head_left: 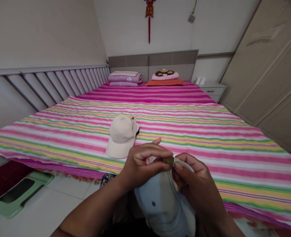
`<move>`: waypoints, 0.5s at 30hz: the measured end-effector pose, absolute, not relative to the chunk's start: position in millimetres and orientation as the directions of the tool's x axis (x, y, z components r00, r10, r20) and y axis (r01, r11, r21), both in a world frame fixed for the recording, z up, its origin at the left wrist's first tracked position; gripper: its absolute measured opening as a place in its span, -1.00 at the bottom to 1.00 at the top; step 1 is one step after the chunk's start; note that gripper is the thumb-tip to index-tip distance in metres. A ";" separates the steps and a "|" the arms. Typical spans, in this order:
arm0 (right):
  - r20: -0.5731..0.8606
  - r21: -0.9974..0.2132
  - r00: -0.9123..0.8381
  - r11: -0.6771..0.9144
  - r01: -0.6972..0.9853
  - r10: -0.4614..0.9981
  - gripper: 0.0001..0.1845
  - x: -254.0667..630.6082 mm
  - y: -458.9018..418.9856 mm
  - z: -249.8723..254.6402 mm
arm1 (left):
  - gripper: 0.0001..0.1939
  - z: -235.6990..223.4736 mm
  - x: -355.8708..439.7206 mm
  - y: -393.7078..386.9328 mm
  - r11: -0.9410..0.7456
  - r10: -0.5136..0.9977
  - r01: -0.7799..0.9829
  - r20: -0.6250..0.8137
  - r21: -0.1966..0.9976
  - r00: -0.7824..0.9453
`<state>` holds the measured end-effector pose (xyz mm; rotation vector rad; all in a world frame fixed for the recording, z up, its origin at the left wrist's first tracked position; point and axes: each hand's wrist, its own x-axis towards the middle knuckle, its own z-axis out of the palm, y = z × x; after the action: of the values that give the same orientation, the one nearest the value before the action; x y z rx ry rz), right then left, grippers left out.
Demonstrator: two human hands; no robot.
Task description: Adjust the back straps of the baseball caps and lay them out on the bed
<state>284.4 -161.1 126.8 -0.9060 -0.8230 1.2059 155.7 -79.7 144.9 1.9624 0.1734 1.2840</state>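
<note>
While the left hand (142,163) pinches the metallic, brass-coloured buckle (169,161) between thumb and fingers, the right hand (192,172) grips the pale strap beside it, both nearly closed, above the light-blue fabric cap (160,197) near the bed's edge.

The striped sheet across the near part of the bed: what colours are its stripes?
Pink, white, green and yellow stripes on the sheet, clearest in the head view.
</note>
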 end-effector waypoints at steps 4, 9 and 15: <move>0.048 -0.893 0.120 0.096 -0.439 0.992 -0.80 284.7 -160.6 129.4 | -0.71 141.9 154.6 -79.3 -0.619 0.589 -0.247 0.649 0.745 0.482; 0.059 -0.876 0.060 0.081 -0.475 0.996 -0.80 288.0 -159.3 131.4 | -0.75 140.3 154.9 -80.5 -0.602 0.580 -0.274 0.646 0.750 0.496; 0.051 -0.834 0.029 0.059 -0.548 0.998 -0.80 286.6 -156.2 130.1 | -0.63 139.3 154.8 -79.3 -0.343 0.692 -0.314 0.464 0.885 0.553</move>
<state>286.6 -156.2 130.1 -0.7407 -0.7907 1.3785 154.8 -79.3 139.3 1.6137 0.3260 1.0668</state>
